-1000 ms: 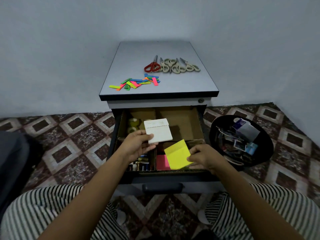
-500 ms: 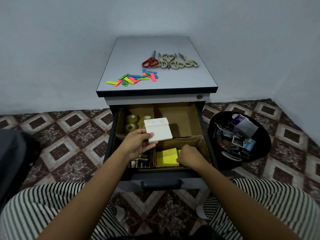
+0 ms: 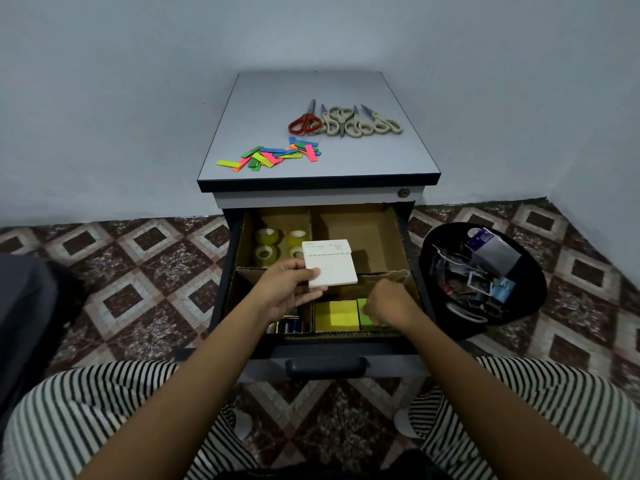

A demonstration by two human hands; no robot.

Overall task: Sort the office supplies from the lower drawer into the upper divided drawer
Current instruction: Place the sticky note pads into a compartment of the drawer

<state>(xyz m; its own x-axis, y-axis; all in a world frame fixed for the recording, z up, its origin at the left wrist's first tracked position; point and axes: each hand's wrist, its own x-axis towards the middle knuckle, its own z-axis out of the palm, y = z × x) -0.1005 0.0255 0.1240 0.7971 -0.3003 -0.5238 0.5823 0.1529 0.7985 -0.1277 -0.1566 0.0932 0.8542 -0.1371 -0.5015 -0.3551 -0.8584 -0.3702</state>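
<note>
The upper drawer (image 3: 403, 237) stands pulled out, split by cardboard dividers. My left hand (image 3: 284, 289) holds a white notepad (image 3: 330, 263) above the drawer's middle. My right hand (image 3: 389, 303) reaches into the front right compartment, its fingertips curled onto a green sticky-note pad (image 3: 363, 315). A yellow sticky-note pad (image 3: 337, 315) lies flat beside it in the same compartment. Several rolls of clear tape (image 3: 266, 254) sit in the back left compartment. Small dark items (image 3: 287, 325) fill the front left one, partly hidden by my left wrist. The lower drawer is not visible.
On the cabinet top (image 3: 311, 88) lie several scissors (image 3: 343, 123) and a scatter of coloured sticky flags (image 3: 270, 155). A black bowl (image 3: 427, 261) with clips and small packets stands on the tiled floor at the right. The back right compartment (image 3: 367, 233) holds nothing.
The yellow pad went from my right hand down into the front right compartment. My right hand then shifted right onto the green pad. My left hand kept the white notepad in place.
</note>
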